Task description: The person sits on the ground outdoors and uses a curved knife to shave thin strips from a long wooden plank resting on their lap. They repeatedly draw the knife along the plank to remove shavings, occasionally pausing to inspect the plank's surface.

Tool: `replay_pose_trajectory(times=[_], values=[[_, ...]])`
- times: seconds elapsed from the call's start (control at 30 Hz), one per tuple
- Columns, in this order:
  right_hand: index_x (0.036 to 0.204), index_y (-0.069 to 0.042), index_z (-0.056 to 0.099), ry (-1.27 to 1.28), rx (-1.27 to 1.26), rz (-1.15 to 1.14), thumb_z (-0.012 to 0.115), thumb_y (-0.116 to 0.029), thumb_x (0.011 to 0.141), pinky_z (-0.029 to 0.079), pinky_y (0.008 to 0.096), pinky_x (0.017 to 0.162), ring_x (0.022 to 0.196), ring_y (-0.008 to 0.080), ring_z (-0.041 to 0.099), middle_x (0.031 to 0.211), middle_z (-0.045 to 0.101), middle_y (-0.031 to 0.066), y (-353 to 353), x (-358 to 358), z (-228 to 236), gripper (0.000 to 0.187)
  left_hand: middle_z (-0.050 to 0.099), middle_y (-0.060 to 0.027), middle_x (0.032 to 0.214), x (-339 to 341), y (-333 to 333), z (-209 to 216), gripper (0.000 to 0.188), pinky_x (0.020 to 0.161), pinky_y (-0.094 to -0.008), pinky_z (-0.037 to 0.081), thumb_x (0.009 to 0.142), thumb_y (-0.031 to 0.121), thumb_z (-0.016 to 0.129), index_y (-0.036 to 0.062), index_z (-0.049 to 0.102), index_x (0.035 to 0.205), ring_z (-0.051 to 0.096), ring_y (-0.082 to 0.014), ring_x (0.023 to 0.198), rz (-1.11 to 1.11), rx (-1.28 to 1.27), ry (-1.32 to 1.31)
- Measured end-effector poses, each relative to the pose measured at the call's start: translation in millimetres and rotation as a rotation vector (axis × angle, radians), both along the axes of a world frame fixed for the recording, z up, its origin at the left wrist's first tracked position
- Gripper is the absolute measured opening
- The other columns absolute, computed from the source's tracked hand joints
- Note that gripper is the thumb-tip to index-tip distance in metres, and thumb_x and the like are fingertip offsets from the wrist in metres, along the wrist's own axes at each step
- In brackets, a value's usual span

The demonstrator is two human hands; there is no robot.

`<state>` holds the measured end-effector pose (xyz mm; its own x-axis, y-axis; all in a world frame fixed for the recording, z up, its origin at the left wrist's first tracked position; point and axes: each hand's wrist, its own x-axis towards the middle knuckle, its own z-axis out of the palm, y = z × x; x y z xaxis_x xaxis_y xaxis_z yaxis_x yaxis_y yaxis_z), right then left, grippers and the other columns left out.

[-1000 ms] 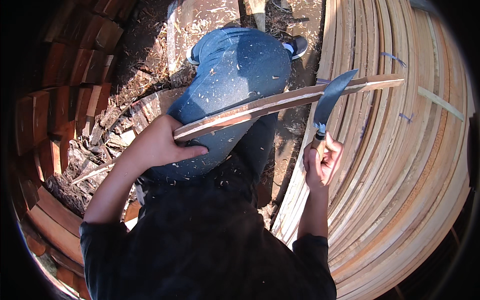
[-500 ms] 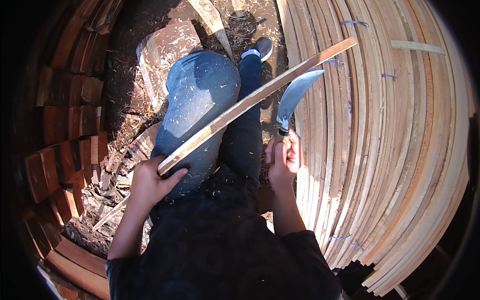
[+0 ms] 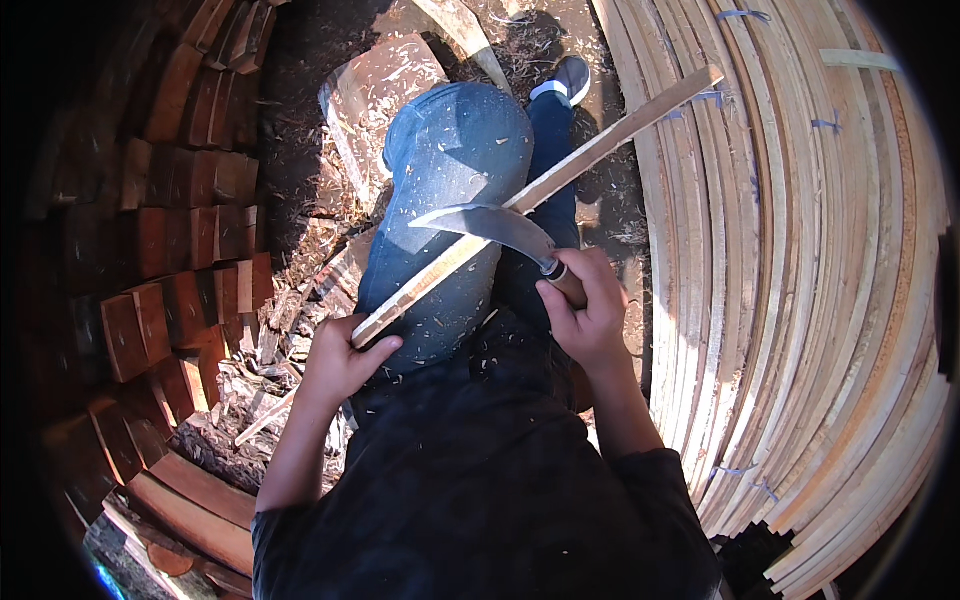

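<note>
The stick [image 3: 570, 170] lies slanting over your leg [image 3: 455, 140] in blue trousers, its near end at your left hand [image 3: 342, 360] and its far end reaching to the boards [image 3: 760, 350] on the right. Your left hand is closed on this near end, with the thumb along one side. Your right hand [image 3: 595, 310] is wrapped around the wooden handle [image 3: 570, 288] of the knife [image 3: 515, 228], whose curved blade passes across the stick near its middle (whether the edge touches the wood, I cannot tell).

I judge that the stick is light and stiff, rather dry, not slippery, but with rough edges that may give splinters. The near end is a good place to hold, because it is well apart from the blade; the knife should be taken only by its handle.

Small shavings are on your trousers. Beyond, purple ties [image 3: 826, 124] show among the boards, wood scraps [image 3: 240, 410] lie on your left, and reddish blocks [image 3: 180, 300] are piled behind them.
</note>
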<state>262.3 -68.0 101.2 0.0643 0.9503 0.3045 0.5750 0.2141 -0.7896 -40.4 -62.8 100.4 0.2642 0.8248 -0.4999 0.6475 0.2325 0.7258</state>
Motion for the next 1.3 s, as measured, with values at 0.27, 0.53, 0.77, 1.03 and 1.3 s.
replay_pose_trajectory(times=[0.27, 0.53, 0.77, 1.03, 1.3], values=[[0.108, -0.001, 0.059, -0.04, -0.123, -0.146, 0.069, -0.01, 0.081, 0.049, 0.0284, 0.056, 0.06, 0.0224, 0.064, 0.072, 0.062, 0.0105, -2, 1, -5, 0.03, 0.058, -0.0115, 0.053, 5, -1, -21, 0.037, 0.05, -0.032, 0.045, 0.072, 0.032, 0.078, -0.0027, 0.065, 0.073, 0.057, -0.0167, 0.049, 0.021, 0.059, 0.056], [0.106, 0.002, 0.06, 0.131, -0.138, -0.615, 0.059, -0.02, 0.093, 0.029, 0.0191, 0.05, 0.059, 0.0019, 0.037, 0.068, 0.047, -0.0055, 8, 105, 18, 0.025, 0.057, -0.0134, 0.053, 4, -1, -30, 0.041, 0.049, -0.0332, 0.044, 0.07, 0.035, 0.08, -0.003, 0.064, 0.068, 0.059, -0.021, 0.047, 0.035, 0.082, 0.101], [0.094, -0.003, 0.063, -0.043, -0.367, -0.159, 0.074, -0.019, 0.08, 0.04, 0.0243, 0.047, 0.047, 0.0117, 0.049, 0.06, 0.055, 0.0068, 5, 14, 16, 0.024, 0.058, -0.014, 0.054, 13, 4, -23, 0.039, 0.05, -0.0334, 0.045, 0.072, 0.033, 0.079, -0.0024, 0.064, 0.068, 0.06, -0.023, 0.048, 0.006, 0.063, 0.146], [0.083, -0.006, 0.061, -0.337, -0.186, -0.27, 0.073, -0.027, 0.08, 0.044, 0.0267, 0.047, 0.047, 0.018, 0.053, 0.056, 0.053, 0.0071, 25, 30, 12, 0.025, 0.058, -0.0126, 0.053, 9, 5, -29, 0.037, 0.049, -0.0323, 0.044, 0.074, 0.03, 0.078, -0.0042, 0.064, 0.07, 0.059, -0.0201, 0.048, 0.021, 0.065, 0.093], [0.083, -0.002, 0.059, -0.316, -0.223, -0.333, 0.066, -0.023, 0.087, 0.043, 0.0252, 0.049, 0.052, 0.0086, 0.053, 0.056, 0.055, 0.0084, 27, 66, 23, 0.023, 0.056, -0.014, 0.052, 12, 2, -27, 0.036, 0.047, -0.0319, 0.043, 0.072, 0.029, 0.079, -0.0031, 0.063, 0.067, 0.057, -0.022, 0.045, 0.036, 0.126, 0.114]])
